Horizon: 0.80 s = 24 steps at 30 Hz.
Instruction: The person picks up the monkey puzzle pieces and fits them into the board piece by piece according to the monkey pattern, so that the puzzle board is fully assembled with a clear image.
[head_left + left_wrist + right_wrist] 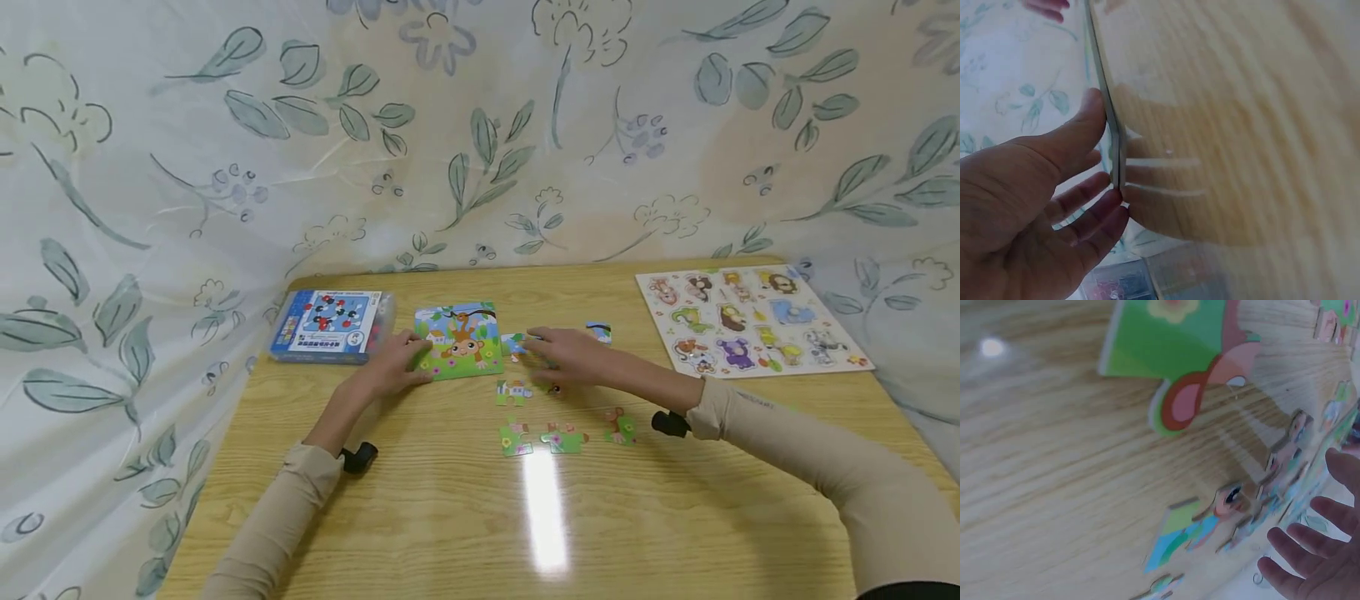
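Observation:
A square puzzle board (pixel 457 340) with a cartoon animal picture lies flat on the table. My left hand (pixel 390 364) grips it at its left side. In the left wrist view the board's thin edge (pixel 1102 81) shows, thumb at the near side and fingertips at the far corner. Just right of the board, my right hand (pixel 572 354) hovers with fingers spread over loose jigsaw pieces. A blue-and-green piece (pixel 513 343) lies at its fingertips. The right wrist view shows its fingers (pixel 1297 544) straight with nothing held, beside a piece with an eye (pixel 1229 499).
Nearer me lie a house piece (pixel 513 392), a green flower piece (pixel 515 439), a wide green piece (pixel 566 440) and a brown-and-green piece (pixel 620 426). A branch piece (pixel 598 332) is behind the right wrist. A plastic box (pixel 330 327) stands left, an animal board (pixel 750 321) right.

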Available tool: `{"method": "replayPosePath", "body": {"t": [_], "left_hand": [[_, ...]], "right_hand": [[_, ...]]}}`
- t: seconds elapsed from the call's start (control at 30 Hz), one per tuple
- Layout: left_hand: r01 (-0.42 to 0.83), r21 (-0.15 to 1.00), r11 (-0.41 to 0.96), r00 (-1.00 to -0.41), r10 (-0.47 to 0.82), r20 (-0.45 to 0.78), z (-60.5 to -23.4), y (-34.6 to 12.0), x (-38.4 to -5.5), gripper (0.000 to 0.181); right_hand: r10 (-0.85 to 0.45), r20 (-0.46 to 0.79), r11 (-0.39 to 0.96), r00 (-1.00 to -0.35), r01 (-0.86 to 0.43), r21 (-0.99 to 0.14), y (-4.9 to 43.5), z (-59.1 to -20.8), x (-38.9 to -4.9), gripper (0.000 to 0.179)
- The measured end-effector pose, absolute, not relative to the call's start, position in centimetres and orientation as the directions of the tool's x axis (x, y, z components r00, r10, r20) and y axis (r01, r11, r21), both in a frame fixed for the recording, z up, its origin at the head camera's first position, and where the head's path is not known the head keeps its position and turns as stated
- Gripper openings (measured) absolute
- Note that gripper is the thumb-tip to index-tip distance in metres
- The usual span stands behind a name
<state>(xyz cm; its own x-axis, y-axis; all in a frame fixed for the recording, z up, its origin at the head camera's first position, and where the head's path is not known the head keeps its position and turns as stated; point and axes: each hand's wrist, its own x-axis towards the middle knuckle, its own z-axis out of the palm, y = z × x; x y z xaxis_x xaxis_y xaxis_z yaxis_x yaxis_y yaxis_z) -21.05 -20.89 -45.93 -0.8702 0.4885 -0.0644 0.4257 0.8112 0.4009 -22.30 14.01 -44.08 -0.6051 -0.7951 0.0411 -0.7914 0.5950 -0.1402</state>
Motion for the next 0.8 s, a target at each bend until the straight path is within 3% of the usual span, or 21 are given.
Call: {"method": "replayPosePath", "body": {"t": [0.33, 0.47, 0.63, 0.8], "left_hand": [[0.359, 0.463, 0.810, -0.873, 0.467, -0.140, -46.4, -21.4, -20.5, 0.087], [0.337, 0.456, 0.823, -0.873, 0.455, -0.176, -46.4, -21.4, -20.4, 0.100], [0.311, 0.464, 0.829, -0.865, 0.449, -0.223, -46.2, -21.1, -20.3, 0.113], [0.310, 0.448, 0.839, -0.863, 0.446, -0.238, -46.2, -21.1, -20.1, 0.117]], "right_hand": [[-0.814, 0.096, 0.551, -0.572, -0.814, -0.182, 12.4, -44.7, -23.9, 0.036], [-0.799, 0.070, 0.570, -0.597, -0.790, -0.225, 12.0, -44.6, -24.5, 0.031], [-0.776, 0.003, 0.618, -0.631, -0.761, -0.198, 11.5, -44.2, -25.0, 0.027], [-0.772, -0.037, 0.626, -0.635, -0.749, -0.218, 11.2, -44.3, -25.5, 0.023]]}}
